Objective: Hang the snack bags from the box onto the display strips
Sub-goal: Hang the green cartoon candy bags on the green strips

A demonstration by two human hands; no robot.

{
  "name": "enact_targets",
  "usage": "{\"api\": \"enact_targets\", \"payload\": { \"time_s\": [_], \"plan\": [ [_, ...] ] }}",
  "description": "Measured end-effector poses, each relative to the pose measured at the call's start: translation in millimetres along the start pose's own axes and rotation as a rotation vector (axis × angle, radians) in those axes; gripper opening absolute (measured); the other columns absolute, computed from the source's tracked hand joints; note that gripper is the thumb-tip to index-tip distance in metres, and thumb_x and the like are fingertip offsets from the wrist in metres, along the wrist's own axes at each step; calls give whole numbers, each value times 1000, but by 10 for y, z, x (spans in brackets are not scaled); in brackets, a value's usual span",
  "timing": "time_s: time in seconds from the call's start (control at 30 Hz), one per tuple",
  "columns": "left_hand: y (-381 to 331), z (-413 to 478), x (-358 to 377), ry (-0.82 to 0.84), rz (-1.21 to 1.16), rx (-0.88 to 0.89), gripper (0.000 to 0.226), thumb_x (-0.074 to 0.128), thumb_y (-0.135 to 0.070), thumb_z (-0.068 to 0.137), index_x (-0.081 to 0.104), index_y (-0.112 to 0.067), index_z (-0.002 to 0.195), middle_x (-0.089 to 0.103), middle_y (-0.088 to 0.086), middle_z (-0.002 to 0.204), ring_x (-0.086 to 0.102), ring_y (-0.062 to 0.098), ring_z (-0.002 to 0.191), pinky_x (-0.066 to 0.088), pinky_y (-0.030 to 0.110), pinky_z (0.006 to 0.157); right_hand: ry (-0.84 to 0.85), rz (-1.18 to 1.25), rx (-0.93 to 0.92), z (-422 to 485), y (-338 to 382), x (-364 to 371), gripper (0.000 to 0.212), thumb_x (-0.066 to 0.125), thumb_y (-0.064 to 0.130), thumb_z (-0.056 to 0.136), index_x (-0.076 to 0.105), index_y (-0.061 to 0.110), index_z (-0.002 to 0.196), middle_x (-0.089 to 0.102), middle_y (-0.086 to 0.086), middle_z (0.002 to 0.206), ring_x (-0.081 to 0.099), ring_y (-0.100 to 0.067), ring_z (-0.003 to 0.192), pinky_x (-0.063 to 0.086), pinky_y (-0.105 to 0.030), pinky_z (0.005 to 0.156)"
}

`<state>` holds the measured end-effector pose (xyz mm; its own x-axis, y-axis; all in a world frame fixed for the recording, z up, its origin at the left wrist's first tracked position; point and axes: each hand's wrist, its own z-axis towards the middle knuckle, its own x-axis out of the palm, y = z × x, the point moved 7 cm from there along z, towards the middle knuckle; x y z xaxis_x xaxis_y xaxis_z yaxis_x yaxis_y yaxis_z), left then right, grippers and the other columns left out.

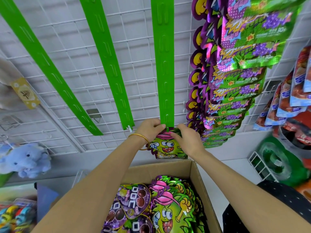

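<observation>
Green cartoon-faced snack bag (166,146), pink cap, top pinched by left hand (149,128), right hand (188,140)

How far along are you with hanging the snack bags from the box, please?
Done: a full column of hung bags on the right. In hand: the left hand and right hand hold a cartoon bag at the lowest hook of a green strip, otherwise bare. Left: two more green strips hang bare, and the box holds many bags.

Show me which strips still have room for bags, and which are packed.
Free: leftmost green strip, middle green strip, and third strip above the monster bag at its bottom end. Crowded: the grape bags column right of it.
</observation>
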<state>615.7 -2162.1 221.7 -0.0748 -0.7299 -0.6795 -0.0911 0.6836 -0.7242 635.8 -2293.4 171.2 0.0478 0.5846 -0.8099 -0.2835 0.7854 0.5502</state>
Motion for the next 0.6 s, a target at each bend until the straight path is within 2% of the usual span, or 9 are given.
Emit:
{"api": "enact_targets", "payload": {
  "time_s": [0.07, 0.13, 0.2, 0.27, 0.37, 0.4, 0.47, 0.53, 0.6],
  "plan": [
    [18, 7, 26, -1, 30, 24, 26, 50, -7, 91, 49, -4, 65, 40, 5, 61, 37, 15, 59, 30, 10, 49, -13, -8, -4, 12, -37, -12, 31, 52, 40, 92, 53, 10, 98, 64, -7, 87, 60, -31, 84, 44, -40, 73],
    [62, 21, 60, 4, 14, 37, 12, 50, 1, 88, 60, 5, 85, 49, 12, 75, 45, 17, 74, 36, 11, 58, -16, -19, 8, 7, -69, -20, 30, 54, 39, 91, 53, 10, 100, 63, -7, 91, 59, -30, 86, 45, -40, 73],
    [85, 11, 61, -9, 32, 70, 24, 50, 2, 88, 61, 2, 109, 59, 11, 95, 52, 16, 89, 41, 7, 73, -37, -50, 18, -22, -96, -48, 31, 59, 35, 89, 51, 11, 107, 60, -7, 102, 56, -29, 97, 46, -42, 79],
    [91, -25, 33, -34, 80, 111, 38, 53, -2, 88, 52, -5, 126, 58, 10, 122, 53, 17, 111, 38, 16, 94, -162, -113, 3, -115, -84, -189, 35, 64, 28, 85, 50, 10, 112, 56, -8, 110, 52, -28, 104, 45, -42, 84],
    [191, -169, -73, -155, 140, 157, 46, 57, -7, 86, 48, -9, 131, 52, 10, 134, 46, 23, 125, 32, 33, 109, -327, -137, -100, -376, 6, -337, 26, 65, 17, 83, 54, 8, 105, 56, -9, 104, 55, -29, 97, 45, -40, 76],
    [262, -252, -101, -201, 134, 162, 44, 58, -7, 86, 50, -9, 129, 53, 10, 132, 46, 25, 124, 33, 37, 109, -263, -119, -120, -459, 17, -265, 22, 63, 17, 85, 54, 9, 103, 57, -8, 102, 56, -27, 93, 46, -39, 72],
    [478, -460, -91, -232, 80, 144, 40, 59, -7, 85, 53, -11, 125, 54, 9, 128, 46, 25, 121, 36, 40, 105, 60, -99, -75, -635, -39, 100, 16, 57, 24, 90, 55, 13, 102, 61, -3, 101, 58, -23, 90, 48, -35, 72],
    [743, -666, 6, -173, 48, 98, 38, 59, -7, 85, 55, -13, 123, 53, 6, 127, 46, 22, 120, 37, 38, 104, 423, -194, 3, -873, -200, 586, 22, 54, 33, 92, 56, 14, 104, 64, -4, 105, 60, -23, 95, 47, -33, 80],
    [1013, -863, 118, -87, 51, 40, 38, 58, -8, 86, 55, -15, 123, 52, 4, 128, 47, 18, 120, 36, 33, 105, 652, -324, 32, -1129, -350, 974, 36, 54, 39, 91, 53, 10, 112, 60, -11, 115, 58, -27, 104, 47, -35, 84]
  ]
}}
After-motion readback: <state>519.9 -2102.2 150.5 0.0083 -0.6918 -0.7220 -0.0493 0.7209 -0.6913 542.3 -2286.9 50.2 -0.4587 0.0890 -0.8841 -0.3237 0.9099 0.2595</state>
